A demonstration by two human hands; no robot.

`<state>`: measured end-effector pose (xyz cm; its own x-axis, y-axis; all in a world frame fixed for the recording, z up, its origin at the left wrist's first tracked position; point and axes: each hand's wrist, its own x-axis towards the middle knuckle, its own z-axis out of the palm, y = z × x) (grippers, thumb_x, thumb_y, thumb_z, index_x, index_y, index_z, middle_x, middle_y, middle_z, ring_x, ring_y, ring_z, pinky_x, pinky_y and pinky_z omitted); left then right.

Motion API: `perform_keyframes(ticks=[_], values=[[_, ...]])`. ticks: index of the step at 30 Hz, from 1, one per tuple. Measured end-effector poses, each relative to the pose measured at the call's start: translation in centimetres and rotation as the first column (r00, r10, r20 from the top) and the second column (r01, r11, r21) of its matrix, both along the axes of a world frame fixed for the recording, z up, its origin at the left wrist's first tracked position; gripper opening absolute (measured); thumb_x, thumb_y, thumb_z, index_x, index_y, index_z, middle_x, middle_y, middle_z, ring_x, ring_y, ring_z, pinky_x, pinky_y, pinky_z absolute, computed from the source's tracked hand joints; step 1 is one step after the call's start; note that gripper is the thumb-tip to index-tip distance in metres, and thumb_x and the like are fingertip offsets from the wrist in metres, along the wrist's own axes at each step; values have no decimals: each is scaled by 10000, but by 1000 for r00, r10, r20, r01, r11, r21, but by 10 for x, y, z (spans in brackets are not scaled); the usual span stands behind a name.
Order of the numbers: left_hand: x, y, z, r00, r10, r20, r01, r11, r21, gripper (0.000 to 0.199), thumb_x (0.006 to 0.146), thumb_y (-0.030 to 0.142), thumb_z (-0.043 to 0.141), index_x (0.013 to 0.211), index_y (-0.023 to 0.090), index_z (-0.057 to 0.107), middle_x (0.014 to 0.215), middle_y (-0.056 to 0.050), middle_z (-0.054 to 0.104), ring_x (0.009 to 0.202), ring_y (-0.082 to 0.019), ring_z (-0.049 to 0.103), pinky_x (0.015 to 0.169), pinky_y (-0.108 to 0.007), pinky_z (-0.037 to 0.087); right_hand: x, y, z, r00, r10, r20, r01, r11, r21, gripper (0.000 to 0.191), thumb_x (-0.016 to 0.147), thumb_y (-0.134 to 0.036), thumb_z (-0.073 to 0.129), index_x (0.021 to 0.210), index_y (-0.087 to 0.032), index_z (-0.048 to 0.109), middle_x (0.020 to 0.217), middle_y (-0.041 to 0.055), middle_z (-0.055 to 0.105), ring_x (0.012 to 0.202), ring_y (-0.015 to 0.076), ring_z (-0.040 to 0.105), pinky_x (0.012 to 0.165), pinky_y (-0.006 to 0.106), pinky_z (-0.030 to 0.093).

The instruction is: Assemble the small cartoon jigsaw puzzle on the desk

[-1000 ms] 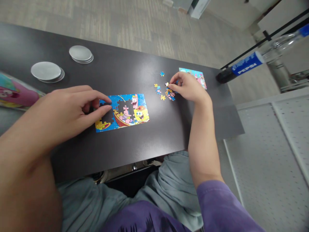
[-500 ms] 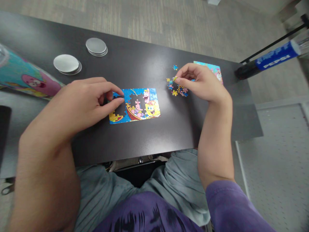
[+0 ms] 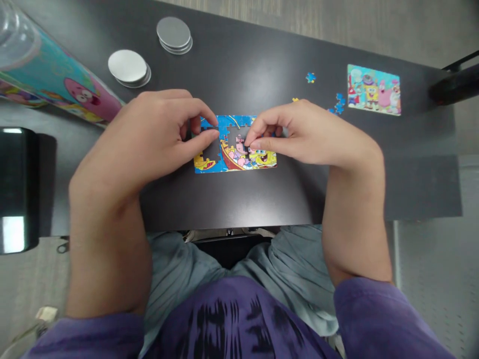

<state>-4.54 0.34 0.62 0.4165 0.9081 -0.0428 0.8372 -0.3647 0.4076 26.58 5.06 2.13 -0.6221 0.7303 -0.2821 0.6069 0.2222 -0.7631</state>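
Note:
A partly assembled cartoon puzzle (image 3: 232, 162) lies on the dark table, with gaps at its left and middle. My left hand (image 3: 164, 132) rests at the puzzle's upper left, thumb and index finger apart and nothing seen between them. Over the puzzle's right part is my right hand (image 3: 295, 132), its thumb and fingertips pinched together at the edge of the middle gap. Whatever the pinch holds is too small to make out. Loose blue pieces (image 3: 340, 103) lie beyond my right hand, which hides part of the pile, and a single blue piece (image 3: 310, 78) lies farther back.
Two stacks of round discs, a white one (image 3: 127, 66) and a grey one (image 3: 174, 33), stand at the back left. A large cartoon-printed tube (image 3: 67, 75) lies at the left. A picture card (image 3: 374, 89) and a dark bottle (image 3: 454, 87) are at the right.
My right hand has moved left from the loose pieces to the puzzle. The view has shifted, showing the whole picture card. My left hand has stayed at the puzzle's left side.

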Motion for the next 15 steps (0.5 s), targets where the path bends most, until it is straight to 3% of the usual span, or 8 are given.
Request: perform_keyframes(ticks=[10, 15], values=[[1, 0, 1, 1000, 9, -3, -9, 1000, -2, 582, 1177, 631, 467, 1387, 325, 915, 1184, -93, 865, 1089, -355, 797, 982, -488, 598, -9, -1, 0, 996, -84, -13, 84, 996, -22, 132, 1018, -323, 980, 1029, -410, 882, 1097, 8, 932, 1095, 363, 841, 1077, 593, 695], [1, 1, 1, 1000, 1, -23, -1, 1000, -1, 615, 1198, 619, 443, 1435, 297, 910, 1216, -107, 879, 1144, -343, 808, 1008, -479, 611, -9, -2, -2, 990, -141, 8, 142, 988, -56, 216, 949, -330, 1067, 1051, -395, 887, 1061, 15, 913, 1104, 380, 829, 1011, 575, 676]])
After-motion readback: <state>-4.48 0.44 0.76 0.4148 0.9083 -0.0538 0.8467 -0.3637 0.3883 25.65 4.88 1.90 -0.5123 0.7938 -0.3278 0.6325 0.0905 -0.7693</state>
